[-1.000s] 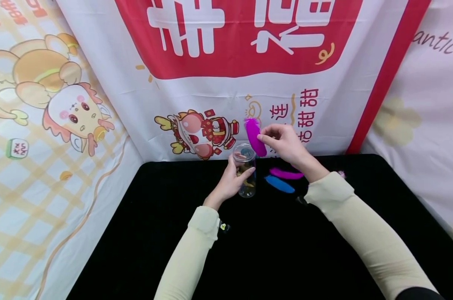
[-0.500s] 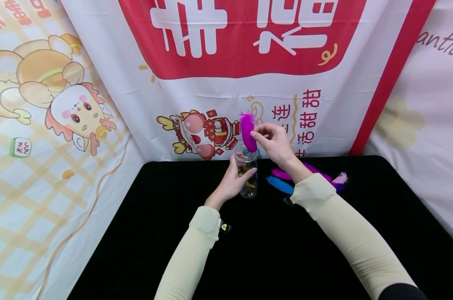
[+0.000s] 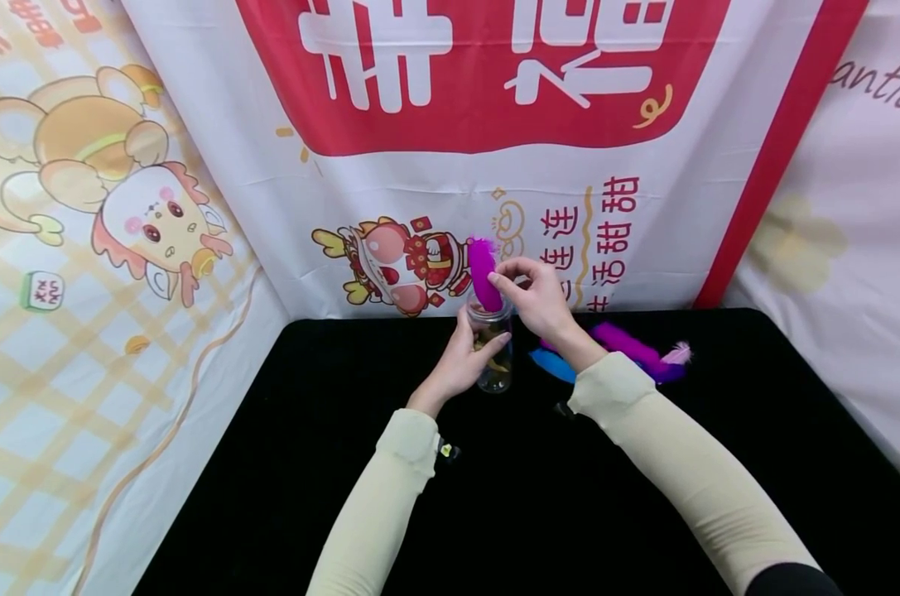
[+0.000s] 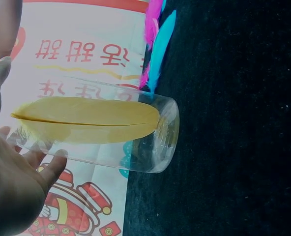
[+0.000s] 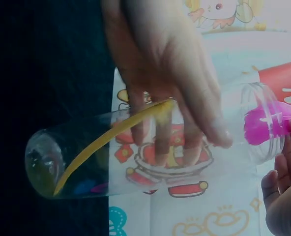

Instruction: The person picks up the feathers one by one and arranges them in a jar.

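Observation:
My left hand (image 3: 457,362) grips a clear plastic jar (image 3: 496,381), its fingers curled round the side. Inside the jar lies a yellow feather (image 4: 86,118), curved along the wall in the right wrist view. Between thumb and fingers my right hand (image 3: 542,305) pinches a magenta feather (image 3: 483,269) above the jar. Its lower tip is within the jar's open mouth, as the right wrist view shows with the magenta feather (image 5: 263,125) inside the threaded rim. The upper, fluffy end points up.
On the black-covered table (image 3: 435,530), right of the jar, lie a blue feather (image 3: 551,365), magenta feathers (image 3: 619,341) and a pale pink feather tip (image 3: 676,354). A printed cloth wall (image 3: 390,182) stands close behind the jar.
My right hand has moved left and slightly down, carrying the magenta feather from beside the jar to over its mouth, tip now inside. The left hand and jar have hardly moved.

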Demonstrator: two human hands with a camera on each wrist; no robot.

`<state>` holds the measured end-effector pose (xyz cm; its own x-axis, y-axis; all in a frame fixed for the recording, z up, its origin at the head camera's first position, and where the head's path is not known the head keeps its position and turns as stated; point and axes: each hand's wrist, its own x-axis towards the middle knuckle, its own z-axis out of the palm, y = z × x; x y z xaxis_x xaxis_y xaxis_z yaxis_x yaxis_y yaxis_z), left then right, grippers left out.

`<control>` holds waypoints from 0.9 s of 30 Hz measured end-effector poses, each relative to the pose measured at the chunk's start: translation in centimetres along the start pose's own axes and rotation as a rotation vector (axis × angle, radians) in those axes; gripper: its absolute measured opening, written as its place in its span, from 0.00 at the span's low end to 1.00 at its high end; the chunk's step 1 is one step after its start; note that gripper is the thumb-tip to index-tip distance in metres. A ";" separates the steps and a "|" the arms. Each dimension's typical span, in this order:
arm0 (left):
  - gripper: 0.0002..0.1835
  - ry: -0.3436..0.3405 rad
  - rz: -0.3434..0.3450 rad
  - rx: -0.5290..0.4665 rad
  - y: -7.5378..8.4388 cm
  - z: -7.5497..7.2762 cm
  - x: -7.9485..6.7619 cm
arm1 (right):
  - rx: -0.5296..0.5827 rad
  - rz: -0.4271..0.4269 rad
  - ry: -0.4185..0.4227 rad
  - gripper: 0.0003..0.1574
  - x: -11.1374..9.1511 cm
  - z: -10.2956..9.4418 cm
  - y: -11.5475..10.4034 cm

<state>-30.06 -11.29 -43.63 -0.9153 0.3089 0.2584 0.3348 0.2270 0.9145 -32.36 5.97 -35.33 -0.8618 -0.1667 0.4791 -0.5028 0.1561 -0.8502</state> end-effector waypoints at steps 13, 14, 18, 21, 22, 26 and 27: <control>0.38 0.007 -0.019 -0.002 -0.1 0.1 0.2 | -0.140 -0.011 -0.074 0.11 -1.6 -1.9 0.3; 0.38 0.003 -0.021 -0.002 -0.1 0.1 0.3 | -0.141 -0.011 -0.083 0.11 -1.6 -2.2 0.2; 0.38 -0.016 -0.036 -0.015 -0.1 0.1 0.4 | -0.183 -0.008 -0.143 0.12 -1.9 -3.5 0.0; 0.37 -0.026 -0.046 -0.011 1.1 0.0 0.0 | -0.232 0.010 -0.194 0.15 -2.0 -4.5 0.2; 0.36 -0.026 -0.048 -0.010 1.7 -0.1 -0.2 | -0.247 0.019 -0.208 0.16 -2.1 -4.9 0.3; 0.35 -0.013 -0.040 -0.006 2.1 -0.1 -0.5 | -0.311 0.047 -0.271 0.18 -2.1 -6.1 1.0; 0.35 -0.006 -0.035 -0.005 1.6 0.0 -0.3 | -0.328 0.054 -0.287 0.18 -2.1 -6.4 1.2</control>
<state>-29.23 -11.07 -42.27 -0.9253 0.3060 0.2242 0.3012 0.2332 0.9246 -31.57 12.71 -36.02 -0.8573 -0.4062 0.3162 -0.4918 0.4650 -0.7361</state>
